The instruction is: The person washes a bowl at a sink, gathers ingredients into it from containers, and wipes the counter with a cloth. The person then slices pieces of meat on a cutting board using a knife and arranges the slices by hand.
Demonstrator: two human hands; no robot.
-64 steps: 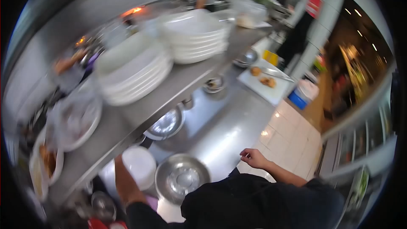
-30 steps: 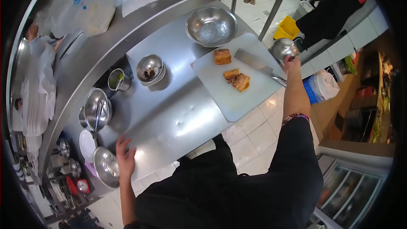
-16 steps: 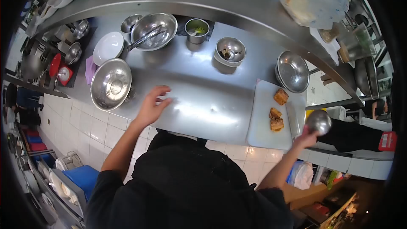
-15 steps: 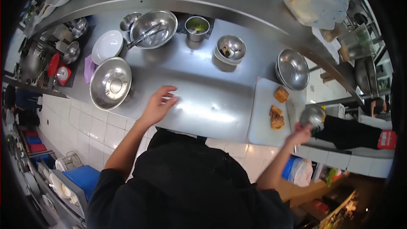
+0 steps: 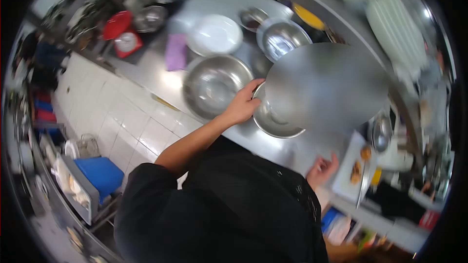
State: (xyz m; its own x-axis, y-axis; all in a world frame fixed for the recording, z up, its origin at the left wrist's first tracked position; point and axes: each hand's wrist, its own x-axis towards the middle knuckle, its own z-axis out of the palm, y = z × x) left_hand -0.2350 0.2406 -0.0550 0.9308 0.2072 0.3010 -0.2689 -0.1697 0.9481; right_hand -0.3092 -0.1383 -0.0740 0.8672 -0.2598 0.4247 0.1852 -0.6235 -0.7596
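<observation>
My left hand (image 5: 243, 103) grips the left rim of a steel bowl (image 5: 274, 121) over the worktop. A large grey blurred patch hides that bowl's upper right part. Just left of the hand sits a larger steel bowl (image 5: 214, 86). To the right, my right hand (image 5: 322, 168) is raised near the front edge, slightly smeared, its fingers apart and nothing visible in them. Beyond it lies a white cutting board (image 5: 345, 179) with brown food pieces (image 5: 356, 172) and a knife (image 5: 364, 185).
White plates (image 5: 215, 35), a purple cloth (image 5: 176, 52) and a red scale (image 5: 127, 44) stand at the left. Another steel bowl (image 5: 284, 39) is behind the blurred patch's left edge. The overhead shelf holds stacked white dishes (image 5: 396, 29).
The view has swung left along the worktop. My left hand has closed on a steel bowl's rim. My right hand no longer holds the small metal bowl, and its fingers are now apart.
</observation>
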